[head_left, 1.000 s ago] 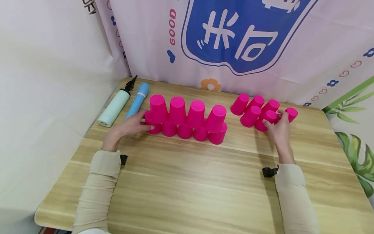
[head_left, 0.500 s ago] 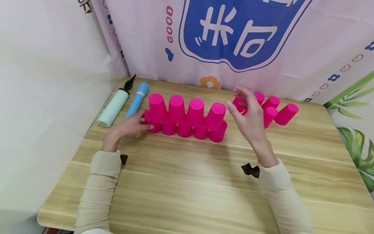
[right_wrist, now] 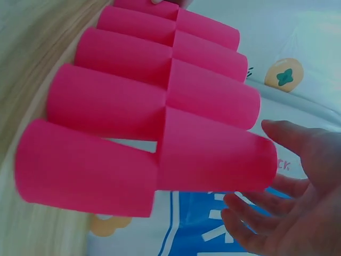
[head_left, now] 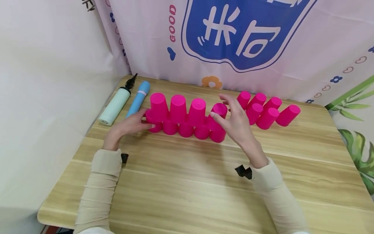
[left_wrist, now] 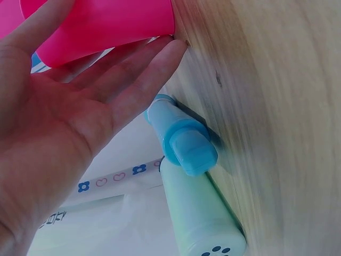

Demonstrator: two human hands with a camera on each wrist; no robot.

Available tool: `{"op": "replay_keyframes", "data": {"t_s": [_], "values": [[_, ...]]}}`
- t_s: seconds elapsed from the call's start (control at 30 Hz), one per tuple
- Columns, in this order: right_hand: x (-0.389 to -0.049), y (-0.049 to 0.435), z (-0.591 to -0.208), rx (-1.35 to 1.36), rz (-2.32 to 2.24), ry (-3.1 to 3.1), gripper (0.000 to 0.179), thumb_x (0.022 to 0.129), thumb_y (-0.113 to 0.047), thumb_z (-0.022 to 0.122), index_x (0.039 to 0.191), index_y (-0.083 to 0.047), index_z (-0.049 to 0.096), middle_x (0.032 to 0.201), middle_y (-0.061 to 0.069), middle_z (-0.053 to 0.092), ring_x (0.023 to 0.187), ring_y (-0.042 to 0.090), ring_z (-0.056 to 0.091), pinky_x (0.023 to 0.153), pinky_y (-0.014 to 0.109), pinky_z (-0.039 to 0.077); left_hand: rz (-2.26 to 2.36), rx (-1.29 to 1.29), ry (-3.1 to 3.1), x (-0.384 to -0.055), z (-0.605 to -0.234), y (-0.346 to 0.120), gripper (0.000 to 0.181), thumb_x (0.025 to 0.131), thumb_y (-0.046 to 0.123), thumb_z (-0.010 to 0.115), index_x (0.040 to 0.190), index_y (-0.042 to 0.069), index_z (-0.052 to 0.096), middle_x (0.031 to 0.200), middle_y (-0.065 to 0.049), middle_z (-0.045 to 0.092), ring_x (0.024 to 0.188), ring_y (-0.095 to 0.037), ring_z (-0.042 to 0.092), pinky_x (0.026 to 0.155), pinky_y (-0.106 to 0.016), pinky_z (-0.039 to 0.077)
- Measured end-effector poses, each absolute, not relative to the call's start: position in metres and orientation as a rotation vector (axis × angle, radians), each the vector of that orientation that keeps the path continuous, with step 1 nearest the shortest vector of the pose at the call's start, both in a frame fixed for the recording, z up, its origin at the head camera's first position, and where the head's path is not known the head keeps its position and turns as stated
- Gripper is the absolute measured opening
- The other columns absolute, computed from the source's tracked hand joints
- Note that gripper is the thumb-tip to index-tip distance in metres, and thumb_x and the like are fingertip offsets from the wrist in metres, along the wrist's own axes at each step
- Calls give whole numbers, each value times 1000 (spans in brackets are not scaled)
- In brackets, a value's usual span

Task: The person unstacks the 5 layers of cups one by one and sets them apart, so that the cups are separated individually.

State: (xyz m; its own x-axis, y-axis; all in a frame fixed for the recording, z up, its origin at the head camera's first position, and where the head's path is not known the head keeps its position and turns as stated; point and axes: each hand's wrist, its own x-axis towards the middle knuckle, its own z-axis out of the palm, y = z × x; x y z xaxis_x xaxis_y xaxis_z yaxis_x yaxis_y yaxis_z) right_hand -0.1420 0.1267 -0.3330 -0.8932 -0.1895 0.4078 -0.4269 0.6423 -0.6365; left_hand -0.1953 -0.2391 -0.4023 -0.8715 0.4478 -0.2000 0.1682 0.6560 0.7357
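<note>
Pink cups stand upside down in two tiers on the wooden table, a lower row (head_left: 186, 130) bearing several upper cups (head_left: 178, 109). My left hand (head_left: 130, 125) holds the leftmost lower cup (left_wrist: 117, 26), thumb in front and fingers behind it. Around the top of the rightmost upper cup (right_wrist: 218, 152) my right hand (head_left: 239, 125) is spread, its thumb and fingers on opposite sides. In the right wrist view its fingertips (right_wrist: 234, 202) look apart from that cup; any contact is hard to tell.
More upside-down pink cups (head_left: 267, 118) stand loosely grouped at the back right. A pale green hand pump (head_left: 115, 107) with a black nozzle and a blue tube-shaped item (head_left: 138, 99) lie at the back left. A printed curtain (head_left: 163, 32) hangs behind the table.
My right hand has moved left from the loose cups at the right to the upper tier's right end. The left hand stays at the row's left end.
</note>
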Motion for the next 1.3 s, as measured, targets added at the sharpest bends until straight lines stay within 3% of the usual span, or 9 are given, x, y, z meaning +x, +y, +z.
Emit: {"op": "replay_keyframes", "data": {"t_s": [0.37, 0.5, 0.63, 0.8, 1.0, 1.17, 1.3], "values": [[-139, 150, -350, 394, 1139, -2521, 64, 80, -15, 80, 134, -2, 49, 120, 13, 60, 98, 27, 60, 83, 42, 53, 1063, 486, 2509, -194, -403, -237, 62, 93, 22, 65, 141, -1, 32, 136, -22, 47, 129, -39, 43, 106, -52, 37], [-138, 176, -352, 271, 1102, -2396, 64, 77, -14, 82, 133, -4, 52, 114, 13, 62, 94, 24, 60, 79, 26, 51, 1078, 499, 2505, -193, -404, -236, 60, 93, 21, 65, 139, -1, 34, 135, -22, 48, 127, -38, 44, 105, -52, 39], [-136, 211, -352, 84, 1113, -2302, 62, 79, -14, 80, 134, -6, 53, 117, 12, 61, 98, 20, 59, 81, 19, 49, 1073, 493, 2513, -193, -403, -237, 60, 93, 21, 65, 139, 0, 34, 135, -21, 48, 127, -38, 44, 105, -52, 39], [-131, 251, -350, -179, 1096, -2280, 59, 85, -20, 75, 137, -12, 49, 125, 7, 58, 101, 15, 56, 84, 20, 51, 1066, 498, 2518, -194, -403, -238, 61, 93, 20, 65, 140, -1, 34, 135, -21, 48, 128, -39, 43, 105, -52, 38], [-125, 285, -358, -437, 1043, -2258, 61, 87, -27, 71, 141, -21, 44, 133, 1, 54, 112, 18, 53, 86, 23, 46, 1076, 507, 2516, -194, -403, -239, 59, 93, 18, 65, 139, -2, 34, 134, -22, 49, 127, -39, 45, 104, -52, 39], [-126, 302, -373, -547, 1012, -2262, 60, 88, -29, 69, 142, -19, 43, 135, 2, 53, 114, 19, 52, 87, 25, 44, 1072, 502, 2514, -194, -402, -238, 60, 93, 19, 65, 140, -1, 34, 135, -22, 48, 126, -39, 44, 104, -52, 39], [-129, 311, -384, -618, 1016, -2305, 62, 90, -29, 67, 144, -17, 39, 139, 3, 49, 120, 22, 50, 95, 32, 45, 1069, 505, 2516, -194, -402, -238, 60, 93, 20, 65, 140, -1, 33, 136, -21, 47, 127, -39, 44, 105, -52, 38]]}}
